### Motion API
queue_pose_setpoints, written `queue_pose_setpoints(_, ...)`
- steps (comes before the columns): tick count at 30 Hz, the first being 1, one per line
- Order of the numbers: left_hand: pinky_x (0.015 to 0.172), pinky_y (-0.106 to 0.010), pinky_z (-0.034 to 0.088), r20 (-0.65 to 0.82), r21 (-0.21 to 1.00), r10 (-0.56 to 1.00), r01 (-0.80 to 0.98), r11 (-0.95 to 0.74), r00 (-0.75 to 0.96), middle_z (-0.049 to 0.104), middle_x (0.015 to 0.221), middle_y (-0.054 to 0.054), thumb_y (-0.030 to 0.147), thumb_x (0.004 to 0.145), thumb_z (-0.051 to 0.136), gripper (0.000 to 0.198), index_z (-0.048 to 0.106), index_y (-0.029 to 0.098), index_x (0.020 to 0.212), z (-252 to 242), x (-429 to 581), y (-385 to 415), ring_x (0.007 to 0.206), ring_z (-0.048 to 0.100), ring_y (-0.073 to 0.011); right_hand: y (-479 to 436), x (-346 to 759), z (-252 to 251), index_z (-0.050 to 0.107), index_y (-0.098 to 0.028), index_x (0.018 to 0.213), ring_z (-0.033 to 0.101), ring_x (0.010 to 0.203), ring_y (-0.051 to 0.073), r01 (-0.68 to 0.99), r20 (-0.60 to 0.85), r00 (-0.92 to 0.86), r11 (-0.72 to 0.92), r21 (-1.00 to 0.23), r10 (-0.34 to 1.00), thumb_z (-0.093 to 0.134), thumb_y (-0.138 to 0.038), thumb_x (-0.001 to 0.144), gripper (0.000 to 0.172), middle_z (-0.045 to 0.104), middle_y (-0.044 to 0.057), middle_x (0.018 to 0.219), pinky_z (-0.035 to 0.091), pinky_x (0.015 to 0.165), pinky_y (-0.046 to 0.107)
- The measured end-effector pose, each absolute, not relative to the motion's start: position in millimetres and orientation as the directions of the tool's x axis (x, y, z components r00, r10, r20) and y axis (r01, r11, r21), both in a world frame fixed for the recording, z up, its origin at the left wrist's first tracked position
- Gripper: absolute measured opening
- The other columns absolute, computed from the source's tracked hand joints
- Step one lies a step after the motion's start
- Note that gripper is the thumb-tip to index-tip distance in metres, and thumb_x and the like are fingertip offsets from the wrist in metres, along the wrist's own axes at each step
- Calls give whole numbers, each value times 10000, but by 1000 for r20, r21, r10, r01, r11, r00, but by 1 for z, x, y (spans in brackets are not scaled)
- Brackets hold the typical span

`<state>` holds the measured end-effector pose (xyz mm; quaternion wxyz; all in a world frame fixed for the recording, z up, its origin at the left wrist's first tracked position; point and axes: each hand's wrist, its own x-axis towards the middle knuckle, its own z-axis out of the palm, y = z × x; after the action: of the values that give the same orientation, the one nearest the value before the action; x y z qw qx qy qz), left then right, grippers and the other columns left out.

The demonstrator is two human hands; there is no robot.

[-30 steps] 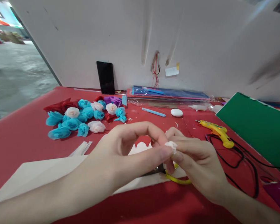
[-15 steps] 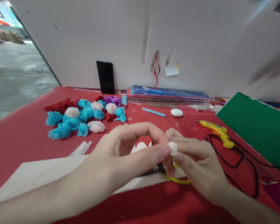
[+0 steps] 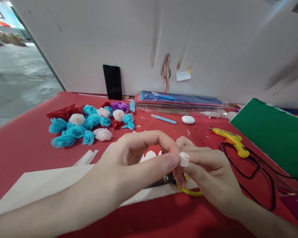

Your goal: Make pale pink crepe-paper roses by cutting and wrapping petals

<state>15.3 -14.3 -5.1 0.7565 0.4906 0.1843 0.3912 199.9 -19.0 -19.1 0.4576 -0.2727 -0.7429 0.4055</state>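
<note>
Pinching a small white paper bud (image 3: 184,159) between left hand (image 3: 131,165) and right hand (image 3: 211,167), above a red table (image 3: 144,221).

Left thumb and finger nip its left edge; right hand grips the other side; bud's base hidden by fingers. Scissors (image 3: 166,179) lie below, blades blocked by left hand, yellow handles partly behind right. White paper sheet (image 3: 52,175) runs behind left forearm (image 3: 64,201). Scalloped paper (image 3: 150,154) mostly covered. Paper flowers (image 3: 93,119) overlap, count unclear. Purple thing (image 3: 296,208) cut off at right edge, can't tell what.
</note>
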Motion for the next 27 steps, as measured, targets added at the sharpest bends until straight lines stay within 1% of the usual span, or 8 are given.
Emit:
queue_pose_setpoints(3, 768, -58, 539, 100, 881, 769, -416, 227, 631, 699, 807, 49, 219, 934, 669, 109, 716, 174, 846, -6, 15, -15, 811, 661, -39, -20, 200, -19, 693, -190, 639, 494, 579, 101, 29, 461, -439, 525, -850, 771, 590, -280, 986, 372, 660, -30, 556, 466, 694, 262)
queue_pose_setpoints(12, 765, -58, 542, 73, 881, 767, -402, 251, 638, 691, 814, 54, 233, 931, 676, 114, 701, 181, 833, -7, 15, -17, 820, 661, -37, -17, 199, -18, 704, -197, 652, 513, 602, 118, 35, 456, -431, 520, -854, 779, 592, -298, 983, 364, 669, -23, 558, 494, 698, 274)
queue_pose_setpoints(15, 762, -60, 546, 81, 886, 766, -398, 237, 638, 691, 823, 61, 210, 930, 677, 99, 699, 183, 837, -6, 15, -16, 814, 659, -36, -18, 199, -18, 713, -197, 669, 536, 610, 129, 32, 465, -433, 528, -848, 772, 586, -298, 986, 357, 676, -15, 557, 495, 674, 287)
queue_pose_setpoints(19, 768, -60, 537, 107, 893, 758, -398, 212, 643, 694, 818, 59, 201, 939, 663, 102, 699, 184, 845, -5, 15, -14, 826, 655, -36, -18, 199, -18, 707, -196, 644, 555, 628, 140, 33, 468, -440, 534, -845, 766, 580, -317, 987, 385, 673, -7, 557, 500, 673, 299)
queue_pose_setpoints(24, 758, -81, 539, 89, 903, 771, -377, 204, 630, 682, 803, 56, 201, 913, 697, 91, 694, 186, 824, -4, 14, -17, 807, 644, -47, -18, 201, -19, 705, -201, 653, 563, 636, 123, 25, 466, -442, 529, -848, 767, 621, -166, 950, 310, 677, -33, 564, 499, 703, 272)
queue_pose_setpoints(27, 765, -89, 533, 85, 890, 764, -394, 230, 639, 678, 806, 48, 195, 921, 686, 80, 699, 187, 842, -5, 15, -17, 820, 640, -56, -18, 200, -19, 694, -193, 643, 547, 625, 110, 16, 464, -439, 523, -852, 769, 629, -147, 942, 309, 670, -39, 558, 488, 700, 254)
